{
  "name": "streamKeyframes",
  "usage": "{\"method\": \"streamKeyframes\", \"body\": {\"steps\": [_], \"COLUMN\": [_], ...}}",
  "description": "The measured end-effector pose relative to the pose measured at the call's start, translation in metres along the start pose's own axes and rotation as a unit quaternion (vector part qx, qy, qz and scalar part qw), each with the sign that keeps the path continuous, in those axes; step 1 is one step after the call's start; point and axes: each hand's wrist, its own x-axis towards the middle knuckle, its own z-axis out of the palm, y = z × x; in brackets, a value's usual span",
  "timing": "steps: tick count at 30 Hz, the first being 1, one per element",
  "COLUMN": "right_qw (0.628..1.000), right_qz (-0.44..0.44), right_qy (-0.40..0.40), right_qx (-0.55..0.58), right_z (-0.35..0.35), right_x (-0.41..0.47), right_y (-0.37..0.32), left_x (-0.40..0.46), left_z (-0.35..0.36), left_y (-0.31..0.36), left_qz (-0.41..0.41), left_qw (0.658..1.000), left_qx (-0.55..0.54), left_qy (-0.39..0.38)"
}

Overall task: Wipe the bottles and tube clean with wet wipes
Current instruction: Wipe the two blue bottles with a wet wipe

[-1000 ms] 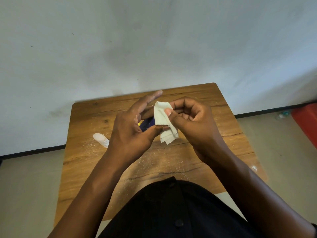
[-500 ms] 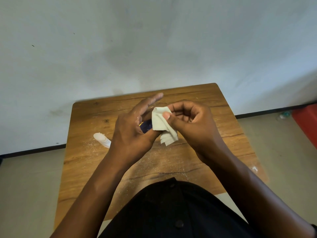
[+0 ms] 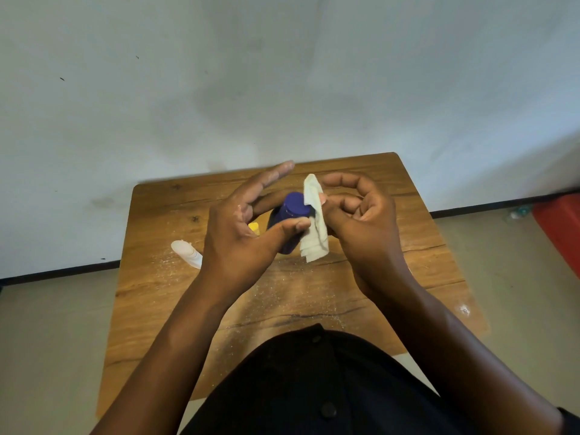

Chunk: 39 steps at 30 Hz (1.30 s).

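My left hand (image 3: pixel 238 233) holds a dark blue bottle (image 3: pixel 290 221) with a blue cap, thumb in front and fingers behind, index finger stretched out. My right hand (image 3: pixel 361 221) pinches a folded white wet wipe (image 3: pixel 314 230) and presses it against the bottle's right side. Both hands hover above the middle of the wooden table (image 3: pixel 408 240). A white tube (image 3: pixel 186 253) lies on the table to the left, partly behind my left wrist. A yellow thing (image 3: pixel 254 228) peeks out behind my left hand.
White powder is scattered over the table top around the middle. The table stands against a pale wall. A red container (image 3: pixel 561 227) sits on the floor at the far right. My dark shirt fills the lower frame.
The bottle has turned so that its blue cap now shows between my hands. My right hand has slid the wipe along the bottle's side. The tube has not moved.
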Motion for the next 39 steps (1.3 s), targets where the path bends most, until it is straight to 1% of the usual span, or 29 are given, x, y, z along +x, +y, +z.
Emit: {"method": "streamKeyframes", "body": {"steps": [3,6,8,11,14,16,18,20,22,23,25,27,31,35,39], "right_qw": [0.999,0.994,0.992,0.991,0.989,0.984,0.977,0.972,0.968,0.966,0.968,0.974,0.980,0.978,0.974], "right_qz": [-0.012,-0.028,-0.025,-0.043,-0.087,-0.110,-0.124,-0.112,-0.076,-0.058,-0.034,-0.027,-0.004,-0.015,-0.020], "right_qy": [0.017,0.000,-0.013,-0.041,-0.085,-0.126,-0.157,-0.168,-0.163,-0.160,-0.155,-0.150,-0.156,-0.178,-0.206], "right_qx": [-0.035,-0.108,-0.123,-0.121,-0.082,-0.055,-0.069,-0.121,-0.177,-0.194,-0.193,-0.169,-0.121,-0.104,-0.094], "right_z": [-0.002,-0.007,-0.007,-0.003,0.003,0.007,0.010,0.009,0.005,0.003,0.001,0.004,0.011,0.008,0.003], "right_x": [-0.002,-0.004,-0.007,-0.011,-0.015,-0.019,-0.021,-0.021,-0.020,-0.020,-0.020,-0.021,-0.017,-0.007,0.000], "right_y": [0.010,0.021,0.023,0.015,-0.002,-0.009,-0.008,0.001,0.008,0.011,0.014,0.010,-0.012,-0.029,-0.036], "left_x": [0.003,0.002,0.002,0.003,0.002,0.002,0.004,0.006,0.008,0.009,0.011,0.011,0.010,0.013,0.013], "left_z": [-0.003,-0.006,-0.007,-0.006,-0.002,0.000,-0.001,-0.006,-0.012,-0.016,-0.019,-0.019,-0.015,-0.017,-0.014], "left_y": [0.003,0.001,-0.001,-0.004,-0.005,-0.005,-0.004,-0.005,-0.005,-0.005,-0.006,-0.007,-0.010,-0.007,-0.004], "left_qz": [0.019,0.040,0.043,0.036,0.032,0.029,0.022,0.013,0.004,-0.002,-0.011,-0.015,-0.017,0.006,0.024], "left_qw": [0.999,0.996,0.996,0.996,0.995,0.993,0.988,0.981,0.973,0.967,0.956,0.955,0.962,0.974,0.979], "left_qx": [-0.048,-0.076,-0.079,-0.075,-0.080,-0.099,-0.139,-0.179,-0.220,-0.243,-0.281,-0.290,-0.272,-0.223,-0.194], "left_qy": [0.013,0.022,0.027,0.032,0.042,0.056,0.067,0.073,0.077,0.079,0.078,0.063,0.001,-0.044,-0.057]}}
